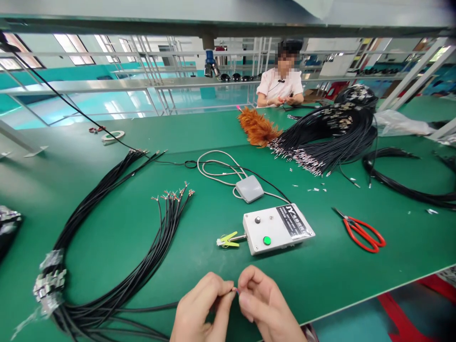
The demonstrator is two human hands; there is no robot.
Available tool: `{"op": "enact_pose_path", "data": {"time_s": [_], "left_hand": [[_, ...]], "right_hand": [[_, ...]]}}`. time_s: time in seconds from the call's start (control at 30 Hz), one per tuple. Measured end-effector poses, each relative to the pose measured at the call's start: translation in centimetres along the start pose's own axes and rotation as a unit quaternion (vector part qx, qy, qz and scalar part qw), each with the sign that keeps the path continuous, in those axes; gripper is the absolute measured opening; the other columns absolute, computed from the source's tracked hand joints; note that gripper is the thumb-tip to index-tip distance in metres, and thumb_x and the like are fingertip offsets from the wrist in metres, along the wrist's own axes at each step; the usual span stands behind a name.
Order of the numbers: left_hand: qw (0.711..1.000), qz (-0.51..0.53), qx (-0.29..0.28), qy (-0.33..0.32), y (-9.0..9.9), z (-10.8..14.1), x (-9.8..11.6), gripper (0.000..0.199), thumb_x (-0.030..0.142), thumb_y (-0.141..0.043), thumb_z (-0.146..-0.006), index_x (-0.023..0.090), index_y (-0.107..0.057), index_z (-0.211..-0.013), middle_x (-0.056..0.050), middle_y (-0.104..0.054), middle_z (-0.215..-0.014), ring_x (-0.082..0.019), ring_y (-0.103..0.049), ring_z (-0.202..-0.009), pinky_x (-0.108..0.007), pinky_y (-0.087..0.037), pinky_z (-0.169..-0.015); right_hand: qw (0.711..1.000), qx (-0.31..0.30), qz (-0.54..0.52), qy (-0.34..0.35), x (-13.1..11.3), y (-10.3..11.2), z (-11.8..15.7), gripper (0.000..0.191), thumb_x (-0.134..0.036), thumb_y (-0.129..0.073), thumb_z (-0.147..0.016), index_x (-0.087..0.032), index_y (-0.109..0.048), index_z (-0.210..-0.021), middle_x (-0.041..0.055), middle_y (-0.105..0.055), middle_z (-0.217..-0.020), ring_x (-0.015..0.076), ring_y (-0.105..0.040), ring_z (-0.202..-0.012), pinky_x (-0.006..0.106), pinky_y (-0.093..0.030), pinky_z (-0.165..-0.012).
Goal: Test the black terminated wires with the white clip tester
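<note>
Near the front edge of the green table, my left hand (204,306) pinches the end of a black cable (153,308), which runs left toward a curved bundle of black cables (81,204). Fingers of my right hand (265,304) close on the thin coloured wires at that cable's tip, between the two hands. Just beyond my hands sits a white control box (263,223) with a green button and a black label. From its left side sticks a metal shaft carrying a yellow clip (230,239).
Red-handled scissors (363,232) lie to the right. Behind the box are a grey pedal-like unit (249,188) and its looped cord. A large black cable pile (324,133), an orange feather duster (256,126) and a tape roll (113,136) lie farther back. Across the table sits a person (280,83).
</note>
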State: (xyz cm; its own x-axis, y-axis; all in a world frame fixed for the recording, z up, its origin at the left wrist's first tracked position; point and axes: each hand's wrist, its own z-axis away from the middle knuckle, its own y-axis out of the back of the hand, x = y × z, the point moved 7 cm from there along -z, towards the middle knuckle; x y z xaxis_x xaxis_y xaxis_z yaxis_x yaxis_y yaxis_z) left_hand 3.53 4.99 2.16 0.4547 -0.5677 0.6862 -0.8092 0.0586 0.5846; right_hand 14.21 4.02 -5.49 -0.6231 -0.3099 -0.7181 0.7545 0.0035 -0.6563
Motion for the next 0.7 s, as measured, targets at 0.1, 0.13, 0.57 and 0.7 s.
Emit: {"op": "enact_pose_path", "data": {"time_s": [0.1, 0.13, 0.57, 0.7], "left_hand": [[1.0, 0.021, 0.004, 0.021, 0.1, -0.1, -0.3, 0.015, 0.007, -0.054, -0.089, 0.02, -0.057, -0.083, 0.002, -0.057, -0.068, -0.011, -0.056, -0.056, -0.018, -0.046, -0.052], [0.999, 0.024, 0.004, 0.028, 0.1, -0.1, -0.3, 0.014, 0.008, -0.054, -0.089, 0.02, -0.058, -0.084, 0.002, -0.058, -0.068, -0.011, -0.056, -0.056, -0.018, -0.046, -0.052], [0.994, 0.065, -0.004, 0.083, -0.3, -0.1, -0.9, 0.014, 0.015, -0.056, -0.09, 0.021, -0.063, -0.08, 0.001, -0.065, -0.069, -0.011, -0.059, -0.057, -0.017, -0.048, -0.057], [0.986, 0.084, -0.058, 0.13, -0.7, 0.0, -1.5, 0.015, 0.02, -0.055, -0.092, 0.021, -0.064, -0.08, 0.002, -0.066, -0.066, -0.011, -0.061, -0.056, -0.015, -0.049, -0.055]], "right_hand": [[1.0, 0.007, 0.015, 0.007, 0.8, 0.6, 0.2, 0.037, -0.045, -0.082, -0.068, -0.018, -0.058, -0.08, -0.0059, -0.047, -0.064, 0.0051, -0.033, -0.049, 0.021, -0.023, -0.047], [1.0, 0.019, 0.017, 0.01, 0.5, 0.9, 0.3, 0.036, -0.045, -0.08, -0.071, -0.018, -0.059, -0.081, -0.0058, -0.046, -0.065, 0.0055, -0.034, -0.05, 0.021, -0.024, -0.049], [0.998, 0.028, 0.057, 0.019, -2.4, 0.2, -0.5, 0.031, -0.041, -0.079, -0.072, -0.017, -0.061, -0.08, -0.0043, -0.048, -0.065, 0.0085, -0.038, -0.057, 0.024, -0.029, -0.057], [0.997, 0.045, 0.061, 0.013, -2.1, 0.7, -0.5, 0.03, -0.04, -0.078, -0.074, -0.017, -0.062, -0.082, -0.005, -0.047, -0.064, 0.008, -0.038, -0.057, 0.023, -0.028, -0.057]]}}
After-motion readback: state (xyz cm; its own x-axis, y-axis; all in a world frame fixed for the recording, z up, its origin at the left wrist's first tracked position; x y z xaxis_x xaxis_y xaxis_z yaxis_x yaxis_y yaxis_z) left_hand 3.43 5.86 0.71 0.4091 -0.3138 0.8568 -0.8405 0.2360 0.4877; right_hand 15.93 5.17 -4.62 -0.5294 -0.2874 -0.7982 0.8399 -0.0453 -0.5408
